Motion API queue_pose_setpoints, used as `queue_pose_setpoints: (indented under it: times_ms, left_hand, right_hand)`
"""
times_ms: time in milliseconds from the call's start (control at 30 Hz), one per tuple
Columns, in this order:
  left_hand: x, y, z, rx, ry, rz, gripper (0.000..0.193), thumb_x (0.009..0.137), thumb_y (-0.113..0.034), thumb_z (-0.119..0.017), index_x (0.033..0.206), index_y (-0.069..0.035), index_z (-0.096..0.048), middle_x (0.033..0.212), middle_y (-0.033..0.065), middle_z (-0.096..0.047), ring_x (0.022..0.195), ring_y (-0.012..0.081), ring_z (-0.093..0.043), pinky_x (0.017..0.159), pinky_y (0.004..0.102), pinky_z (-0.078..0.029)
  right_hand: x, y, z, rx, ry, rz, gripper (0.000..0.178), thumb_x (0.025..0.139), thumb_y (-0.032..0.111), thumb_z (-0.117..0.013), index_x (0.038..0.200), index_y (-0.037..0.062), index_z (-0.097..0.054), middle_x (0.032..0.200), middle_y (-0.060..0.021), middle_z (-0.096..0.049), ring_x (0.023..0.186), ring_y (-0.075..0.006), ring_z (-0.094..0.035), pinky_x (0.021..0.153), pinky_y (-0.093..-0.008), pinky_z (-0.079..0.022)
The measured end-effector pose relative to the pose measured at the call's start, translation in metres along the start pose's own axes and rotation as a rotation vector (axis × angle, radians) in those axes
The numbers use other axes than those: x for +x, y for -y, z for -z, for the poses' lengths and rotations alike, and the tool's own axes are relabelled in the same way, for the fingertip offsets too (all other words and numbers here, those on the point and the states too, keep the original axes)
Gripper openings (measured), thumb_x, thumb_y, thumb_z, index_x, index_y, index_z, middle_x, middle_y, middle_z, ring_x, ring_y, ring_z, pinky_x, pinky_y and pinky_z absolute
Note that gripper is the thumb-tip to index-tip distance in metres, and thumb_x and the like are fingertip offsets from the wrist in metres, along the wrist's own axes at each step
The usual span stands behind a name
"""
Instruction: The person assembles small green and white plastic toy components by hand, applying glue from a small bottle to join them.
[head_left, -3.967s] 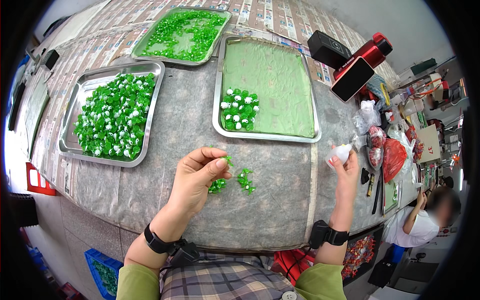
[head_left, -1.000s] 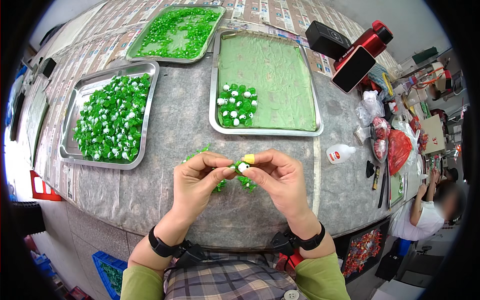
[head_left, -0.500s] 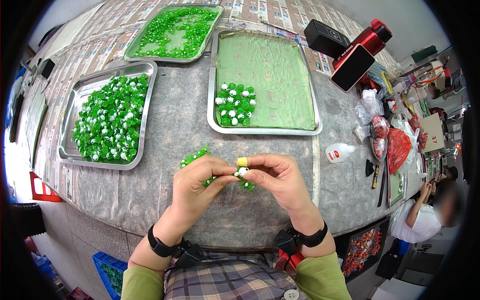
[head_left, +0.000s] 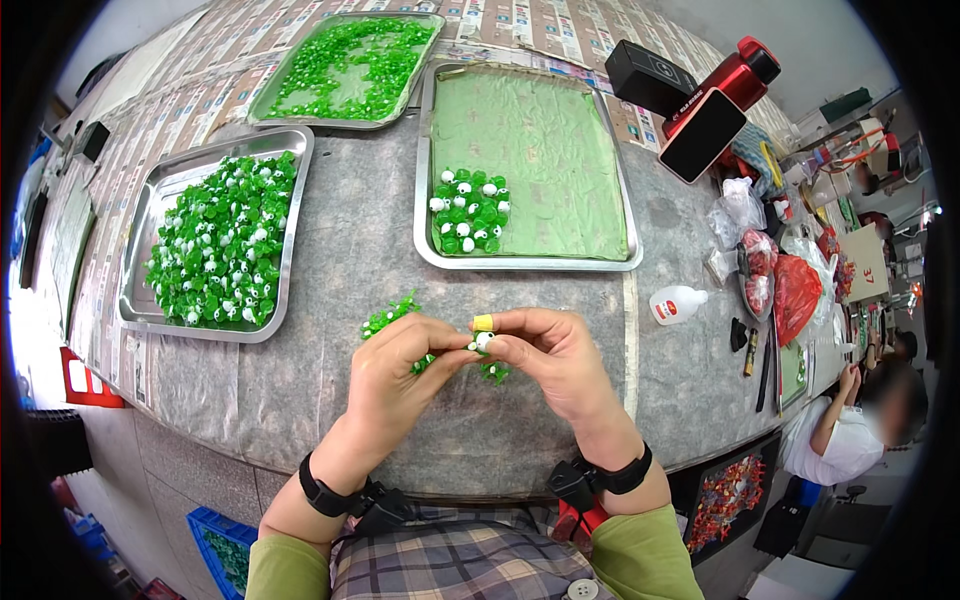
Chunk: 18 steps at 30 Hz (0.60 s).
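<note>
Fingertips of the left hand (head_left: 395, 365) and right hand (head_left: 565, 365) meet in two narrow pinches, with a small piece held between them above the front half of the grey worktop (head_left: 350, 230). Beyond them, toward the back edge, is the green-lined tray (head_left: 530, 264); a cluster of beads fills its near-left corner. The heaped tray (head_left: 302, 180) stands by the worktop's left edge, nearer the left hand. Right of the right hand, toward the right edge, is the white bottle (head_left: 678, 304), clear of both hands. Green sprigs (head_left: 392, 312) lie on the worktop just beyond and beneath the left hand.

Smallest is the green-and-white piece (head_left: 484, 341) itself: left fingertips at its left side, right thumb and yellow-covered finger at its right, neither hand nearer. Its long axis is too small to tell.

Four seconds ago the right hand held the bottle off to the right; now it shares the pinch. Since half a second ago, both hands look almost unchanged.
</note>
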<state>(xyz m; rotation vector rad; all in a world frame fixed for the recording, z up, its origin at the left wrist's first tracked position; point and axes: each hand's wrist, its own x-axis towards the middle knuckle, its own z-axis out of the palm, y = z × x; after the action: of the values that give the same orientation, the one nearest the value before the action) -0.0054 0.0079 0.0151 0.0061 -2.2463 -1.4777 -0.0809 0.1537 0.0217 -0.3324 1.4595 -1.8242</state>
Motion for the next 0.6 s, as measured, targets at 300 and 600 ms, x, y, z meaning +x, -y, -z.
queue_pose_setpoints:
  times_ms: [300, 600]
  left_hand:
    - [-0.002, 0.004, -0.003, 0.0, -0.023, 0.034, 0.012, 0.064, 0.003, -0.063, 0.073, -0.001, -0.056, 0.069, 0.0069, -0.056, 0.061, 0.0165, -0.054, 0.053, 0.0242, -0.043]
    - [0.015, 0.023, 0.048, -0.07, -0.745, 0.006, 0.021, 0.071, 0.001, -0.059, 0.09, 0.0, -0.053, 0.092, 0.0054, -0.052, 0.081, 0.0112, -0.051, 0.071, 0.0226, -0.042]
  right_hand:
    - [0.003, -0.007, 0.0, -0.03, -0.007, 0.029, 0.021, 0.078, 0.009, -0.055, 0.097, -0.0008, -0.055, 0.082, -0.0044, -0.059, 0.071, -0.0063, -0.053, 0.061, -0.0177, -0.041]
    - [0.005, 0.008, 0.02, -0.79, -0.157, 0.241, 0.015, 0.069, 0.007, -0.061, 0.081, 0.0004, -0.056, 0.079, -0.0067, -0.056, 0.068, -0.0129, -0.055, 0.061, -0.0239, -0.043]
